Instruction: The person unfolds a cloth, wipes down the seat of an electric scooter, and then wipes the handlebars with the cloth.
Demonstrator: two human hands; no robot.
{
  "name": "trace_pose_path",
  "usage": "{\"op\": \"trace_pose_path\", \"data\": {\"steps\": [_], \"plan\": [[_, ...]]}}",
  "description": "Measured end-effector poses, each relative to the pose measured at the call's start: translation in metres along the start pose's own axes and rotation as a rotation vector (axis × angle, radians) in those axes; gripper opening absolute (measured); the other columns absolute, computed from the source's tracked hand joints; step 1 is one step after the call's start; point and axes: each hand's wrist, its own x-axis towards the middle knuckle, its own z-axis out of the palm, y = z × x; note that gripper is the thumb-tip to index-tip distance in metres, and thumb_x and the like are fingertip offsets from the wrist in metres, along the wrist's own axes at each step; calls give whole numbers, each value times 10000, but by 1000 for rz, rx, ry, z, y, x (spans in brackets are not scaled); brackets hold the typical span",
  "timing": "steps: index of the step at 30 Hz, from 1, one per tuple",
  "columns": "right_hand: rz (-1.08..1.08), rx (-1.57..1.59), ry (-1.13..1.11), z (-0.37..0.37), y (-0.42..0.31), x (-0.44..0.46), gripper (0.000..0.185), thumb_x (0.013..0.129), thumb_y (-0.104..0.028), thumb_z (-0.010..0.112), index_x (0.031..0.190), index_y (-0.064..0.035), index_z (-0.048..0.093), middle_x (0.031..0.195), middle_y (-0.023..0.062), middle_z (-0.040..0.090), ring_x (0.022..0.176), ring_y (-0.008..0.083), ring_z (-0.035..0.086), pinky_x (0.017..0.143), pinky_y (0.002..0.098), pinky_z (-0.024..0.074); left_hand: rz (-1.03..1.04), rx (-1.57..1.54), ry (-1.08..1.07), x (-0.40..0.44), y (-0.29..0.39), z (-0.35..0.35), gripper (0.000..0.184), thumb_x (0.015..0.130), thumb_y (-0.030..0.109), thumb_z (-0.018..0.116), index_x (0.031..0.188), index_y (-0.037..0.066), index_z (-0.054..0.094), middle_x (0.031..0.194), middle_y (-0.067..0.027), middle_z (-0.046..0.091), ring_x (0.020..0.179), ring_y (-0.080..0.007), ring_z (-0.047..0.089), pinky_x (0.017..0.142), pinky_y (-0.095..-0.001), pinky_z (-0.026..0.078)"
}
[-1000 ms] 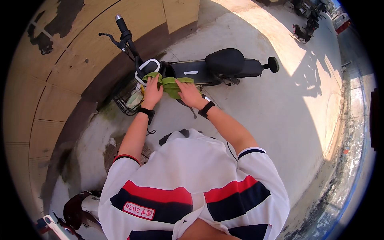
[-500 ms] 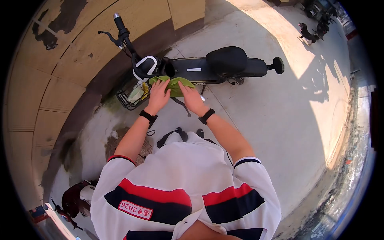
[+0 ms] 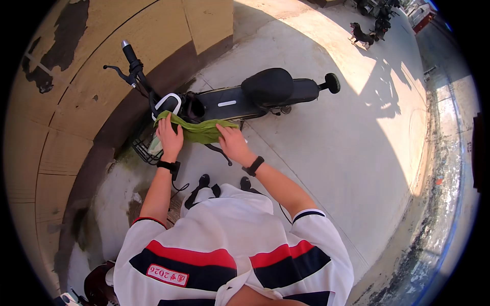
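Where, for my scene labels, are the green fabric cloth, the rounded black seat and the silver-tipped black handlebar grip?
Green fabric cloth [image 3: 201, 132]: head view, its middle stretch.
Rounded black seat [image 3: 267, 87]: head view, centre of its top.
Silver-tipped black handlebar grip [image 3: 130, 53]: head view, midway along it.

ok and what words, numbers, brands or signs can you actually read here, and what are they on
"2026", upside down in this view, on the red-bordered patch on the white shirt.
Characters beside "2026" on the same patch: too small and blurred to read.
Scooter and green cloth: no readable text.
I can make out nothing else.
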Motion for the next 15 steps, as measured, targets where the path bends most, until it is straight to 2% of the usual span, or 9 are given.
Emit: {"op": "trace_pose_path", "data": {"steps": [1, 5, 6, 9, 13, 15], "plan": [[7, 2, 10, 0, -5, 2, 518, 834, -69, 622, 1336, -5, 513, 996, 183, 616, 889, 375, 582, 806, 449, 474, -25, -12, 11, 4, -16, 4, 593, 873, 183, 629, 1415, 61, 421, 1403, -178, 451, 1351, -358, 366, 1110, -491, 242], [48, -60, -29, 11, -29, 18, 523, 833, -70, 618, 1338, 3, 503, 1014, 184, 614, 895, 375, 580, 822, 450, 468, 16, -201, -25, 20, -56, 3, 593, 886, 163, 622, 1422, 39, 402, 1393, -234, 439, 1328, -412, 381, 1093, -494, 289], [79, -81, -56, 14, -38, 22, 523, 831, -72, 617, 1335, 7, 501, 1029, 184, 610, 905, 372, 578, 832, 448, 463, 9, -248, 1, 22, -55, -1, 580, 896, 131, 605, 1424, 25, 391, 1379, -260, 436, 1297, -449, 398, 1084, -490, 318], [129, -153, -88, 32, -57, 38, 546, 826, -77, 626, 1346, 14, 488, 1043, 191, 610, 908, 379, 578, 831, 453, 467, 10, -462, 25, 32, -65, -11, 552, 904, 105, 583, 1417, 21, 398, 1370, -264, 443, 1279, -461, 413, 1075, -478, 340], [109, -183, -36, 59, -76, 53, 571, 817, -81, 636, 1356, 18, 478, 1065, 195, 606, 925, 386, 572, 830, 462, 466, 49, -521, 111, 47, -103, 0, 494, 912, 74, 549, 1389, 18, 438, 1347, -261, 470, 1246, -449, 456, 1055, -452, 371], [156, -216, -76, 70, -83, 62, 582, 811, -79, 639, 1363, 11, 476, 1079, 198, 603, 943, 386, 569, 840, 461, 465, 56, -530, 23, 57, -121, -1, 463, 913, 69, 537, 1366, 8, 462, 1333, -260, 496, 1234, -447, 474, 1055, -446, 379]]}}
